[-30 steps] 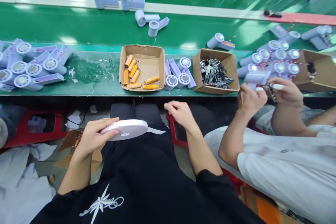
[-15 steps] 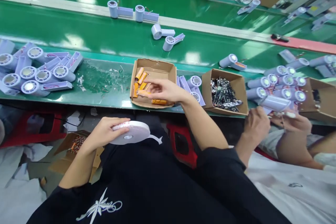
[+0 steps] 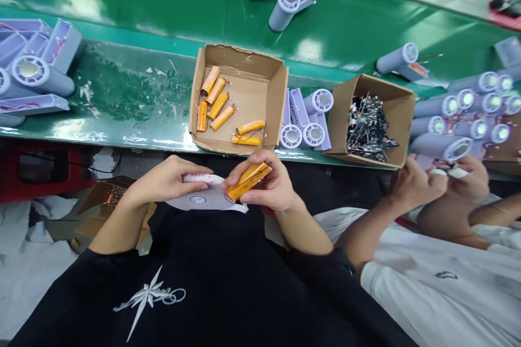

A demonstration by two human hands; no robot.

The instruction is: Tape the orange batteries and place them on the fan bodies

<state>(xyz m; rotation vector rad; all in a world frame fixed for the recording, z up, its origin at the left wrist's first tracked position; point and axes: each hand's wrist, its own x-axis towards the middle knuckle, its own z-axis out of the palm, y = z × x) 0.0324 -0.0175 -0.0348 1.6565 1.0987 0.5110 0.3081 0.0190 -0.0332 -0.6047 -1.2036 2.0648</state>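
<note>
My left hand [image 3: 173, 181] grips a flat roll of white tape [image 3: 191, 203] by its edge, thumb on the near face. A short loose end of tape sticks out at the roll's right. In my right hand [image 3: 272, 184] is an orange cylindrical battery [image 3: 249, 180], pinched between thumb and fingers and tilted. The battery's lower end is at the roll's right edge; whether they touch I cannot tell. Just beyond my hands, a shallow cardboard box [image 3: 238, 143] holds several orange batteries [image 3: 220, 105] with short wires.
Lavender fan housings [image 3: 43, 73] are piled at left, with more [image 3: 313, 133] right of the box. A second cardboard box [image 3: 402, 119] contains small circuit boards [image 3: 368, 124]. A co-worker's hands [image 3: 423, 184] handle a housing at right. The green conveyor [image 3: 163, 0] runs behind.
My right hand has come out of the cardboard box with an orange battery and moved down beside the tape roll. My left hand still holds the roll. The view has shifted closer to the bench.
</note>
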